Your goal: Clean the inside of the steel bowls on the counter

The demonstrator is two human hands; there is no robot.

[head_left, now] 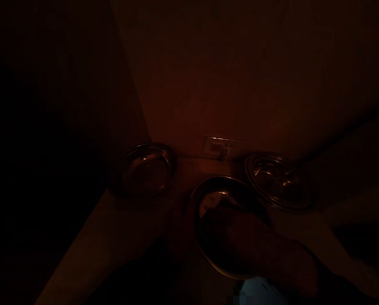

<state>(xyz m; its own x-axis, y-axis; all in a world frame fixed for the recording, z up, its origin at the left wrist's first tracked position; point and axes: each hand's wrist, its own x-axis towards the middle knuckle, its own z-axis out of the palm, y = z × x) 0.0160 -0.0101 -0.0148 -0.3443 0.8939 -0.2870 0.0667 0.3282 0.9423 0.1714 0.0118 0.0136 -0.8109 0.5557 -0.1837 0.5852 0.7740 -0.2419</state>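
Note:
The scene is very dark. A round steel plate (205,199) stands tilted in the middle, near me. My right hand (240,237) reaches in from the lower right and lies over the plate's face; its fingers are lost in the gloom. My left hand seems to be a dim shape at the plate's left rim (178,231), fingers not discernible. Two more steel plates lean against the wall: one at the left (145,169), one at the right (278,180).
A wall socket (222,147) with a plug sits low on the wall between the leaning plates. A pale counter (113,237) runs along the wall and into the left corner. Something pale blue (255,290) shows at the bottom edge.

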